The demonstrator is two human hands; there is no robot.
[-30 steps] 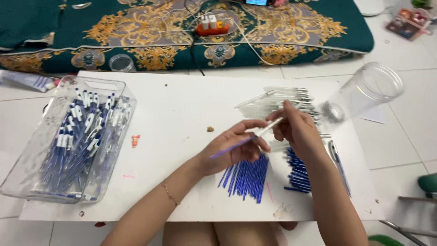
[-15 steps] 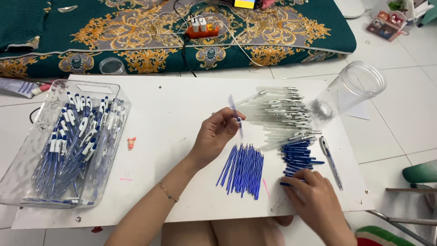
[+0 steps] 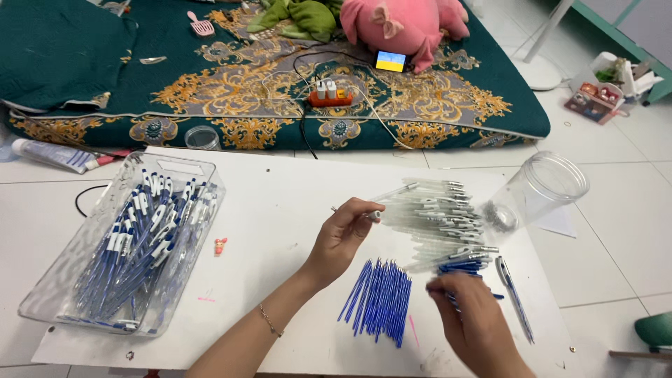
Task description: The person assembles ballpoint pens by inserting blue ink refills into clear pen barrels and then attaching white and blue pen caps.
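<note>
Left hand (image 3: 343, 234) raised over the white surface (image 3: 280, 210), fingers curled, thumb and fingertips pinching one clear pen barrel (image 3: 392, 194) near its end; the barrel slants up and to the right, its far tip over the edge of the barrel pile. Thin bracelet (image 3: 269, 320) on the left wrist.

Right hand (image 3: 469, 315) low at the near edge of the surface, fingers bent down onto a small heap of blue pen parts (image 3: 462, 267). Fingertips touch the heap; cannot tell whether they pinch a piece or only press on it.

Pile of clear pen barrels (image 3: 441, 217) with metal tips lies just right of the left hand, roughly parallel, tips pointing right. Fan of blue ink refills (image 3: 378, 299) lies between the two hands, near the front edge. One assembled blue-and-white pen (image 3: 514, 297) lies alone, right of the right hand.

Clear plastic jar (image 3: 539, 192) on its side at the right corner of the surface, mouth facing away, small metal springs (image 3: 498, 217) gathered inside at its bottom end.

Clear plastic tray (image 3: 77, 266) at the left, well apart from both hands, filled with finished blue-and-white pens (image 3: 140, 245). Small red scrap (image 3: 220, 245) on the surface just right of the tray.

Beyond the surface: green and gold patterned mattress (image 3: 231, 91), orange power strip (image 3: 330, 94) with white plugs, pink plush toy (image 3: 406, 24).
</note>
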